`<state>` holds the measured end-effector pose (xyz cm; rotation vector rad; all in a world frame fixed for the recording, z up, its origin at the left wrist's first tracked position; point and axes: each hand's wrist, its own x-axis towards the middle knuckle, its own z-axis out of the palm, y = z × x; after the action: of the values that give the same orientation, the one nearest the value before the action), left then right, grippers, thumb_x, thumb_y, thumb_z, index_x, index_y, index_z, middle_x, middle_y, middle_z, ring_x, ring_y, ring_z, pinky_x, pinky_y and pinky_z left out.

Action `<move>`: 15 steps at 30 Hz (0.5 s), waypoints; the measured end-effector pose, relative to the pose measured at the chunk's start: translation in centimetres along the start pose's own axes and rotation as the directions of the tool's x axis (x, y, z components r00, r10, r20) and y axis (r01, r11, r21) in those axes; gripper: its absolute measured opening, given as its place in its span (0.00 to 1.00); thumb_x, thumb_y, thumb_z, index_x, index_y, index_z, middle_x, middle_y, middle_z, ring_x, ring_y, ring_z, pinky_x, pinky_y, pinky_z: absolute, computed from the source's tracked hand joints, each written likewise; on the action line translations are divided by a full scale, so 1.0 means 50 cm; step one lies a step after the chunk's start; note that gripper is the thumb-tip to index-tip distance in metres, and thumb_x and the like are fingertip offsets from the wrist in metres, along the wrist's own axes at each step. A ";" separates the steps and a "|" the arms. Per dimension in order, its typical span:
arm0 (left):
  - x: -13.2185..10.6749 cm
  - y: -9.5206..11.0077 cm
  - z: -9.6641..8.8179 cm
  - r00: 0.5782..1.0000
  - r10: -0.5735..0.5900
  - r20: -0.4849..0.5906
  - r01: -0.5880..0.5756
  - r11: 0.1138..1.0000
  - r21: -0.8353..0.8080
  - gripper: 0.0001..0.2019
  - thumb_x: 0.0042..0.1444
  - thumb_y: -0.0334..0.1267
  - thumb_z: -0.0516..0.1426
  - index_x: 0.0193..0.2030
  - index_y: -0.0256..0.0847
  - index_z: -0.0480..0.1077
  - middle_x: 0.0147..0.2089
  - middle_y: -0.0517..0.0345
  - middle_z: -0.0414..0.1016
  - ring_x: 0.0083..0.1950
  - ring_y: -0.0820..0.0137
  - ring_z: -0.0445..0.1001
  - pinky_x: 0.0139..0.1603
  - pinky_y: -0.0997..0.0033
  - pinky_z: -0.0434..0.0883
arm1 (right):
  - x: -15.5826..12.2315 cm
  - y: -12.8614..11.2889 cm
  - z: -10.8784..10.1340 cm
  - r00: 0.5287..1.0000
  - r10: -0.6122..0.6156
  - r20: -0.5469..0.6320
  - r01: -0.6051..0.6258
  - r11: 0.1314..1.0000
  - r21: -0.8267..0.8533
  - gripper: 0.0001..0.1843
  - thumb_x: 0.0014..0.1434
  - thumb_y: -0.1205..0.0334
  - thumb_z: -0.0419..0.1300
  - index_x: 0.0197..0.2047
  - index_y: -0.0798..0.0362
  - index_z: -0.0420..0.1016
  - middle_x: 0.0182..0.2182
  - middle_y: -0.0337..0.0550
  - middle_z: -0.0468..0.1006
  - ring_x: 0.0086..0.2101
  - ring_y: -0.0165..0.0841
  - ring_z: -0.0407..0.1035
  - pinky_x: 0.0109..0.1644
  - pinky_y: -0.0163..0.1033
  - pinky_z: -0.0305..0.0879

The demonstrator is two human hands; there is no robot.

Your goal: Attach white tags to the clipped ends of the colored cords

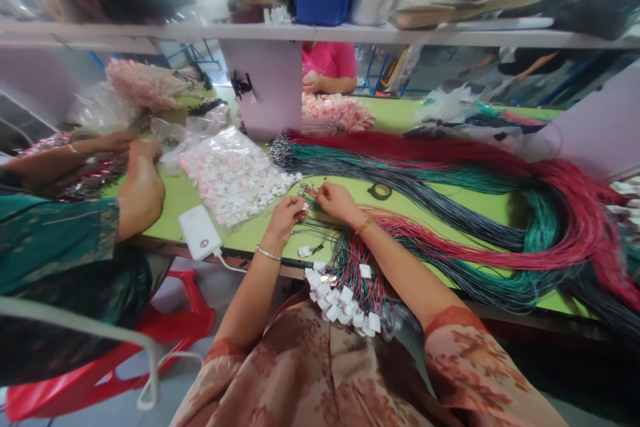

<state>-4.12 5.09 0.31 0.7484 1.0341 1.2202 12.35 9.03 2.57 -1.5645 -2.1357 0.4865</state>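
My left hand (286,219) was over the table (453,202), close to its near edge, with thumb and forefinger pinching a small white connector (305,206). My right hand (338,201) was just to the right of it, the fingers drawn together on thin wire ends (311,191); how many they held was too small to tell. The connector sat at my left fingertips, just beside those ends.

Near me, between my forearms, a bundle (345,300) of leads with white connectors hung over the table's near edge. A loose plug (305,251) lay on the table just left of the bundle. Beyond my right hand, a little to the right, lay a black tape roll (380,191).

A long hank (543,210) of red, green and black wire ran along the far side and curved back toward me on the right. To the left lay a clear bag (230,174) full of white pieces, with a white power bank (200,232) at its near side, a cable plugged in. Farther left, a co-worker's forearms (143,190) reached over the table. On the far side sat a person in pink (337,64), behind a pale pile (337,112).
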 end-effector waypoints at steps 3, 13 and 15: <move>-0.003 0.002 0.001 0.999 -0.013 0.040 0.014 0.999 -0.043 0.12 0.42 0.36 0.68 0.32 0.36 0.72 0.29 0.58 0.74 0.27 0.78 0.70 0.27 0.79 0.66 | 0.009 -0.011 -0.007 0.998 -0.053 -0.038 0.060 0.974 0.219 0.09 0.56 0.59 0.54 0.28 0.55 0.69 0.24 0.39 0.71 0.26 0.29 0.60 0.31 0.34 0.52; 0.002 -0.003 -0.004 0.990 -0.030 0.136 0.052 0.985 -0.164 0.14 0.44 0.35 0.68 0.37 0.37 0.71 0.32 0.59 0.75 0.30 0.78 0.71 0.32 0.78 0.68 | -0.022 -0.027 -0.010 0.997 -0.072 -0.026 0.076 0.868 0.491 0.15 0.53 0.52 0.55 0.24 0.55 0.66 0.21 0.35 0.64 0.24 0.26 0.54 0.29 0.33 0.50; 0.001 -0.002 -0.004 0.988 -0.029 0.151 0.058 0.980 -0.188 0.14 0.45 0.35 0.68 0.38 0.37 0.71 0.35 0.57 0.76 0.31 0.77 0.71 0.33 0.78 0.69 | -0.038 -0.021 -0.009 0.999 -0.038 -0.005 0.036 0.878 0.478 0.15 0.53 0.52 0.55 0.23 0.54 0.65 0.19 0.34 0.61 0.24 0.26 0.53 0.28 0.33 0.49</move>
<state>-4.27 5.12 0.10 0.6515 0.7942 1.1892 12.26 6.94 3.22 -1.2358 -1.8509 0.9250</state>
